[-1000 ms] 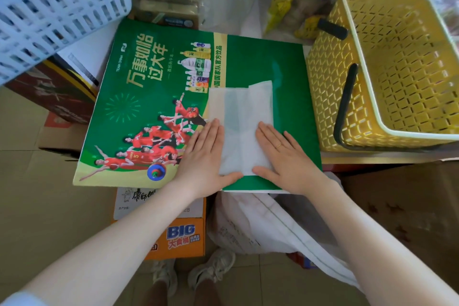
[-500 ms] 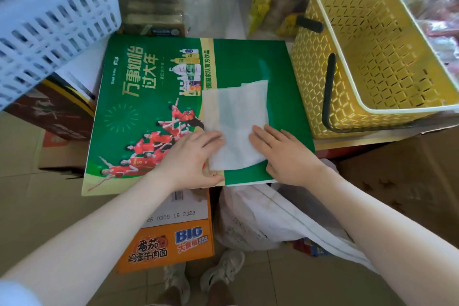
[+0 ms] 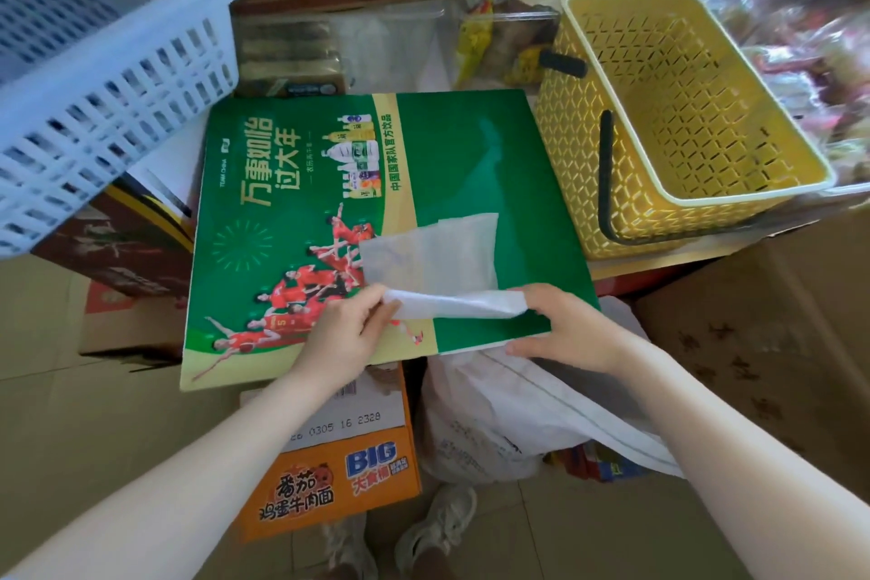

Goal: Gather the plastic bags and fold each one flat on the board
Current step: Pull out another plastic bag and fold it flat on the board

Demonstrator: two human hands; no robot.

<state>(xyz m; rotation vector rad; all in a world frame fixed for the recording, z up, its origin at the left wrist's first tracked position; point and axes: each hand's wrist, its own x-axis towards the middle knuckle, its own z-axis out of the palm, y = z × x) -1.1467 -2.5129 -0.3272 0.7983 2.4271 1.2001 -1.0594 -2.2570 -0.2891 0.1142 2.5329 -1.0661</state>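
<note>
A thin white plastic bag (image 3: 438, 254) lies on the green printed board (image 3: 471, 155), near its front right part. My left hand (image 3: 348, 334) pinches the bag's near left corner and my right hand (image 3: 565, 325) pinches its near right corner. Between them the near edge is lifted off the board and curls back over the rest of the bag. The far half of the bag still lies flat.
A yellow basket (image 3: 682, 122) stands right of the board and a white-blue basket (image 3: 94, 61) at the upper left. Below the board's front edge sit a large white plastic bag (image 3: 508, 419), an orange carton (image 3: 329, 480) and brown cardboard boxes (image 3: 777, 320). My shoes show at the bottom.
Both hands went from pressing flat on the bag to pinching its near corners. The near edge has come up off the board and folds away from me.
</note>
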